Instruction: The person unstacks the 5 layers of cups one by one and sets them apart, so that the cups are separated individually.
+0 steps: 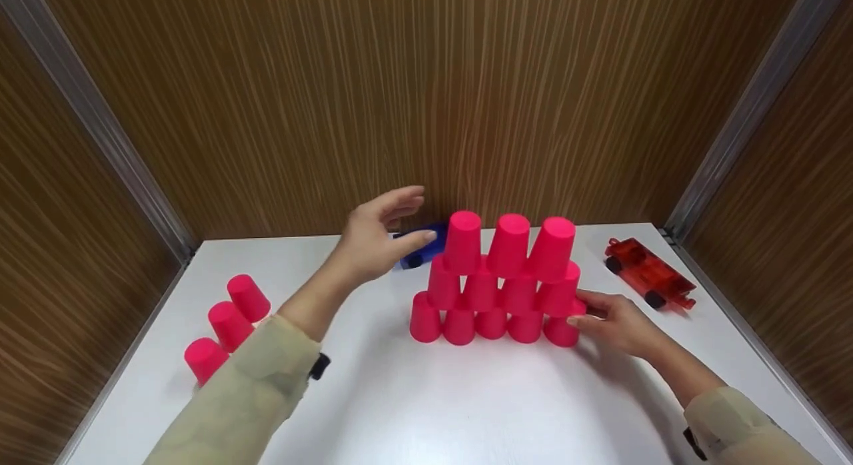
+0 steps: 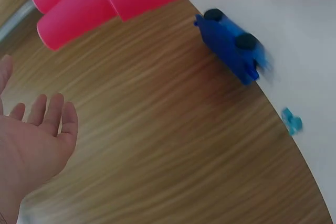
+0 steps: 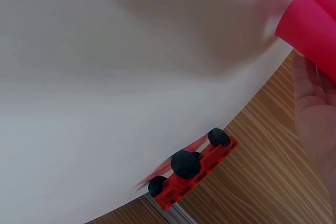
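The right grip (image 1: 616, 325) is half open. Its fingers and thumb are set against the end cup (image 1: 562, 332) of the bottom row, and nothing is lifted by it. The left grip (image 1: 373, 242) is wide open, its thumb spread from the fingers, and nothing is held in it. It is held up in the air. Just to its right, the top row (image 1: 513, 245) of three cups is found, with the left cup closest to it. The whole stack of pink cups (image 1: 481, 292) is set between the two grips, in rows of five, four and three. Each cup is turned upside down, so its long way is pointed up.

To the left of the left grip, and closer to the person, three loose cups (image 1: 230, 325) are stood upside down. They are much nearer to the left grip than to the right one. Past the left grip, a blue toy car (image 2: 228, 45) is partly hidden. To the right of the right grip, a red toy car (image 1: 645, 272) is set on the tabletop (image 1: 466, 412).
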A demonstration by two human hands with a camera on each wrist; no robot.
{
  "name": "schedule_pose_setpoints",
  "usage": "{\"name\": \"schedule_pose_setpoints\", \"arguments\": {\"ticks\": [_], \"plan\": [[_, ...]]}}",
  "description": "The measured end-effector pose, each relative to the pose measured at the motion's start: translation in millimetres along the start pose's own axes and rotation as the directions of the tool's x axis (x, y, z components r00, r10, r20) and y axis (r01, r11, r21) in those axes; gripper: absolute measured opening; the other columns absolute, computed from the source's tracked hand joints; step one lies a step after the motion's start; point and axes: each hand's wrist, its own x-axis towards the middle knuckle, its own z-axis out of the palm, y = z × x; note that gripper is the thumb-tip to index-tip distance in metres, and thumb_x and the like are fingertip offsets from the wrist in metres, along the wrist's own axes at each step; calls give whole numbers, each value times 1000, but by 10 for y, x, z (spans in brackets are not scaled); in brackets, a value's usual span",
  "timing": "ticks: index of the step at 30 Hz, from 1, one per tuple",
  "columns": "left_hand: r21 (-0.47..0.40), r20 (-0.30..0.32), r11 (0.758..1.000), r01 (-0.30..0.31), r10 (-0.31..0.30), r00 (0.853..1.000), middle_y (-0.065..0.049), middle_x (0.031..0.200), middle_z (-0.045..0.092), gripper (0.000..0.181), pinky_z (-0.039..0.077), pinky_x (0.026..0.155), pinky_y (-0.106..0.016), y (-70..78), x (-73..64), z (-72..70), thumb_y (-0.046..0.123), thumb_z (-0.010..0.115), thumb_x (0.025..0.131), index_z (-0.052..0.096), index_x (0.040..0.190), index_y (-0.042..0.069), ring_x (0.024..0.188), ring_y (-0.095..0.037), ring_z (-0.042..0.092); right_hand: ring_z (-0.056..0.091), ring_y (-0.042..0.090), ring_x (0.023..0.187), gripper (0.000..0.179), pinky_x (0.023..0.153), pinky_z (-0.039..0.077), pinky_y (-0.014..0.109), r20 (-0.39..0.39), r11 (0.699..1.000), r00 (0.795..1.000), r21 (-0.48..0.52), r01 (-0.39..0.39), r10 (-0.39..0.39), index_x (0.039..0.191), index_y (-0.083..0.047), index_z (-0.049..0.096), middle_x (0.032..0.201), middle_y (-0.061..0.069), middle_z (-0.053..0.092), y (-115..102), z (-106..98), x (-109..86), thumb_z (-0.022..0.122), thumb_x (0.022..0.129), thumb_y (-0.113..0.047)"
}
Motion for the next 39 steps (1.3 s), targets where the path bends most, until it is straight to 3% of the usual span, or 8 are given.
{"name": "schedule_pose_setpoints", "arguments": {"ticks": [7, 14, 26, 39], "plan": [[-55, 56, 997, 46, -43, 998, -5, 150, 60, 70, 53, 109, -38, 75, 196, 259, 26, 84, 92, 55, 155, 18, 137, -23, 58, 58, 44, 134, 77, 104, 55, 51, -1, 1000, 1000, -8, 6, -6, 158, -1, 48, 142, 19, 65, 3, -8, 24, 77, 98, -41], [-82, 127, 990, 111, -100, 987, -7, 155, 54, 74, 58, 101, -38, 78, 310, 425, 24, 84, 92, 51, 159, 21, 140, -25, 54, 59, 44, 133, 75, 103, 56, 50, 0, 1000, 1000, -15, 12, -12, 158, -2, 48, 142, 18, 65, 0, -6, 33, 77, 99, -39], [-57, 159, 985, 161, -150, 976, -4, 148, 57, 77, 61, 95, -36, 14, 367, 548, 22, 85, 91, 50, 159, 22, 133, -24, 56, 58, 43, 134, 76, 103, 56, 50, 6, 1000, 1000, -21, 14, -14, 159, -3, 47, 143, 18, 64, -10, -23, 70, 76, 99, -39], [-30, 156, 981, 194, -187, 970, -6, 143, 58, 73, 62, 92, -36, -22, 373, 566, 18, 86, 90, 53, 156, 22, 129, -25, 57, 58, 43, 133, 76, 103, 56, 49, 15, 1000, 1000, -19, 16, -15, 159, -4, 47, 142, 17, 64, -28, -38, 102, 76, 99, -39]]}}
